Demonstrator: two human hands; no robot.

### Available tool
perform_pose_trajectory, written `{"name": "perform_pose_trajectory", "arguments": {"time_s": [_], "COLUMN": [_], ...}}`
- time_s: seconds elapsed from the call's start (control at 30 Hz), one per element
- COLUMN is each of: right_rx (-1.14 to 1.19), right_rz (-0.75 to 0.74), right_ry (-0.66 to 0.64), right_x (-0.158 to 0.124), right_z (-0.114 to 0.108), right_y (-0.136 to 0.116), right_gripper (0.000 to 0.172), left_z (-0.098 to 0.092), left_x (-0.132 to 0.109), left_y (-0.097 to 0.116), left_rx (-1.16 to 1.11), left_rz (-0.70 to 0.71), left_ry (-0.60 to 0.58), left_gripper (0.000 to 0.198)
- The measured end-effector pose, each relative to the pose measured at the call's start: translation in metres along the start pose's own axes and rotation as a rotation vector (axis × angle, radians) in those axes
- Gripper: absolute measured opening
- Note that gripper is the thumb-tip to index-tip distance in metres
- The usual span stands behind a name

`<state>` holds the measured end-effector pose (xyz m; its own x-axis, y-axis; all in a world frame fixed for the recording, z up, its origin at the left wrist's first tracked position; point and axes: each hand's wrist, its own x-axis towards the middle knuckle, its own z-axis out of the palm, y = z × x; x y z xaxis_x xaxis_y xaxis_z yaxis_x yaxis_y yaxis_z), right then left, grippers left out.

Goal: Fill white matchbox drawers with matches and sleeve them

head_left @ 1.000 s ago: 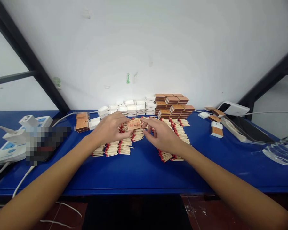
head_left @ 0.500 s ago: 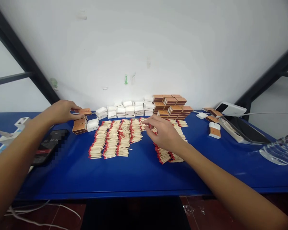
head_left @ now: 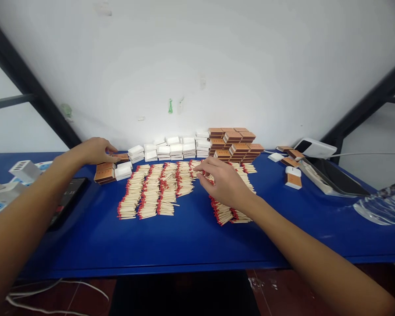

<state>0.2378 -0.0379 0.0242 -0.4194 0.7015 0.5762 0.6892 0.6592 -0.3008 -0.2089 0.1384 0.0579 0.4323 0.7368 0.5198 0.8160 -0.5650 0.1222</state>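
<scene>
Matchbox (head_left: 121, 157): at your left hand's (head_left: 97, 151) fingertips, behind a few brown boxes (head_left: 104, 172), likely grouped there with its own kind.
Matches (head_left: 149, 193): rows between both sets of fingers and under your right hand (head_left: 223, 180), heads mostly leftward, perhaps for easy gathering.
White boxes (head_left: 176, 150): stacked beyond and between your fingers, seemingly within reach.
Left pose: outstretched; you can't tell whether the fingers clamp or merely touch.
Right pose: fingers curled, thumb and forefinger nearly together; any grip is unclear.
</scene>
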Motion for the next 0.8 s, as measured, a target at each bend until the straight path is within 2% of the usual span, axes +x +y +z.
{"name": "perform_pose_trajectory", "arguments": {"time_s": [0.1, 0.17, 0.3, 0.47, 0.7, 0.8], "right_rx": [-0.002, -0.003, -0.013, -0.016, -0.004, -0.008], "right_rz": [0.002, 0.003, -0.011, -0.016, -0.02, -0.016], "right_ry": [0.0, -0.001, 0.002, 0.002, -0.001, -0.004], "right_x": [0.0, 0.0, -0.001, 0.0, -0.001, -0.001], "right_z": [0.001, 0.001, 0.001, 0.001, 0.001, 0.001], "right_y": [0.0, 0.0, 0.0, 0.0, 0.001, 0.001], "right_gripper": [0.022, 0.022, 0.022, 0.022, 0.021, 0.021], "left_z": [0.003, 0.006, 0.008, -0.001, -0.009, -0.011], "left_x": [0.005, 0.005, 0.002, -0.001, -0.007, -0.009], "left_y": [0.0, 0.001, 0.005, 0.011, 0.022, 0.034], "left_rx": [0.021, 0.029, 0.031, 0.015, -0.022, 0.005], "left_rz": [0.031, 0.046, 0.063, 0.059, 0.082, 0.024], "left_ry": [-0.218, -0.279, -0.289, -0.257, -0.366, -0.416], "left_gripper": [0.07, 0.07, 0.072, 0.07, 0.058, 0.059]}}
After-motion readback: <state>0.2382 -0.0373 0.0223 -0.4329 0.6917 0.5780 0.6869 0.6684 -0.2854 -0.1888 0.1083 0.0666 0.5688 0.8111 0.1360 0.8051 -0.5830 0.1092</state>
